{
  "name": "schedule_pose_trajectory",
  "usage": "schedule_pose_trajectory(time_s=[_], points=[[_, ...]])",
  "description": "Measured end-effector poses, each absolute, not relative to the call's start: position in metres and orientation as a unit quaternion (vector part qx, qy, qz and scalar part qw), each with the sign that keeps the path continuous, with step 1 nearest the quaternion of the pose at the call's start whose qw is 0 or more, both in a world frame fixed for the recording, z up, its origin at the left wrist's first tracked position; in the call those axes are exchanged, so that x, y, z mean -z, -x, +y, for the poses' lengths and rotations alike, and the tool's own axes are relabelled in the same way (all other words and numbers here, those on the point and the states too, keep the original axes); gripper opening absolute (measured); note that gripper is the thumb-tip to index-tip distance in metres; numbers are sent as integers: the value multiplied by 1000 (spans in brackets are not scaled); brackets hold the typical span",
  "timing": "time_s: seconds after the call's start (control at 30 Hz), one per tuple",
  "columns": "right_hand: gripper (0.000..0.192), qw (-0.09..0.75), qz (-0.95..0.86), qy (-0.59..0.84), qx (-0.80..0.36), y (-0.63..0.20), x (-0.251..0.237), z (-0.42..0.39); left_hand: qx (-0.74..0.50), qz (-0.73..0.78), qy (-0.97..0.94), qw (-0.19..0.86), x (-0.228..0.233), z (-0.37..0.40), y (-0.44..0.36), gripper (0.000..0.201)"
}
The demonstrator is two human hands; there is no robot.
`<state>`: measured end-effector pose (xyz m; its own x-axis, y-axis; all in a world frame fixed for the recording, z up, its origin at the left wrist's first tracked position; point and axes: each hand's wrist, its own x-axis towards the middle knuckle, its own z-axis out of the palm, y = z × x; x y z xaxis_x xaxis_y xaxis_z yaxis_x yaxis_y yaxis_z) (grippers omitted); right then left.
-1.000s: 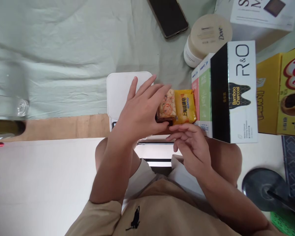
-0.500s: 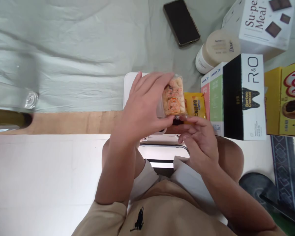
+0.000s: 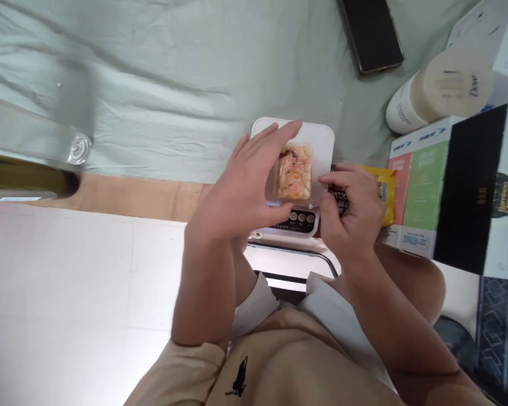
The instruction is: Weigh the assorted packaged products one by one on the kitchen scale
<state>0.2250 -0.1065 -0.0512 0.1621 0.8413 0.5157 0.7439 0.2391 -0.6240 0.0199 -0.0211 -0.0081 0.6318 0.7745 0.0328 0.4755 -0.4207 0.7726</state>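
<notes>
A clear-wrapped, pale, nutty snack [image 3: 294,176] with orange print lies on the white plate of a kitchen scale [image 3: 322,141]. My left hand [image 3: 249,180] is open around it, fingers spread past its far side and thumb near its front edge. Just right of the scale, my right hand [image 3: 358,208] is closed, thumb and fingers around a dark packet [image 3: 340,197] lettered "COCOA", much of which they cover. The scale's black button panel [image 3: 300,220] shows in front, partly behind my left thumb. Behind my right hand lies a yellow packet [image 3: 388,194], partly covered.
Boxes stand at right: a pink-and-green carton [image 3: 423,186] and a black-and-white box [image 3: 465,192]. Behind them are a Dove jar [image 3: 457,84] and a phone [image 3: 372,34]. A dark green bottle [image 3: 25,179] and a clear container [image 3: 34,132] are at left, by the table's wooden edge [image 3: 152,197].
My hands have moved apart. The wrapped snack, gripped by my left hand before, now rests on the scale with that hand open. My right hand has moved right with the dark packet. The view has shifted.
</notes>
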Motion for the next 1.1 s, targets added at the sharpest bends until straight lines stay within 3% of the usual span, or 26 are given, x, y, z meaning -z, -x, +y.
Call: schedule_pose_trajectory(time_s=[0.1,0.23,0.4,0.63,0.9,1.1], points=[[25,506,-629,589,-24,-223,56,-104,-250,361,-827,351,7,-25,-9,86],[26,544,-624,559,-50,-221,59,-102,-409,370,-785,281,12,-23,-1,51],[26,546,-630,549,-60,-221,61,-106,-403,435,-762,260,16,-22,-8,21],[25,528,-660,535,4,-226,57,-109,-377,450,-768,257,9,-24,-19,15],[28,503,-665,552,-15,-222,54,-113,-326,479,-771,265,0,-26,-30,21],[30,435,-656,616,-22,-215,54,-118,-278,466,-796,268,1,-32,-33,40]])
